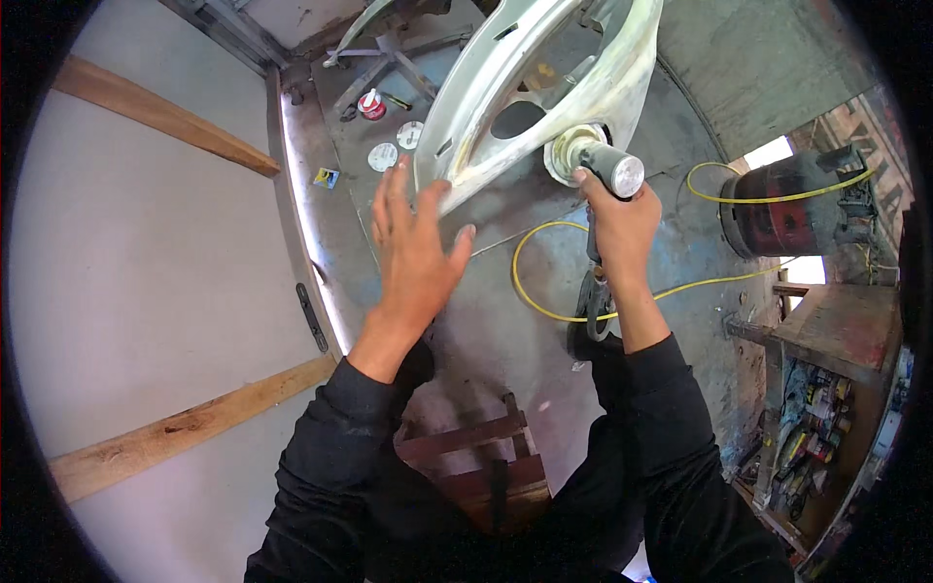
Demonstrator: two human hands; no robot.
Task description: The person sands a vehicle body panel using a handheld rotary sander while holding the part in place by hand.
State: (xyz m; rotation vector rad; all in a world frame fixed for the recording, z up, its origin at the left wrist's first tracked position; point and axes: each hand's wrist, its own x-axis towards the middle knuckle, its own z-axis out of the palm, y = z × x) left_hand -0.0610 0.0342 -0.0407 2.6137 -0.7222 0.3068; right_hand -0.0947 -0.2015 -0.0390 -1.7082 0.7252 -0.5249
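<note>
From where I stand, the print on things is hard to read: a red and white tin [371, 105] on the floor carries markings too small to make out, two pale round discs [383, 156] beside it have fine lettering, and a little yellow and blue packet [326, 178] by the wall is printed too.

The person's right hand [624, 222] is wrapped round the dark grip of a silver-bodied sander [617, 168], thumb up against the body; the fingers curled on the far side are mostly hidden. Its round pad sits at the lower right part of a pale, patchy vehicle panel [498, 97], which runs out past the top of view. The left hand [413, 248] holds nothing, fingers spread and thumb out, at the panel's lower left end; I can't tell whether the fingertips touch it.

A yellow hose [544, 303] loops over the floor below the sander, partly covered by the right arm. At far right, the jumbled containers [824, 413] in a shelf are too dim to sort, and the dark rim cuts the shelf off
</note>
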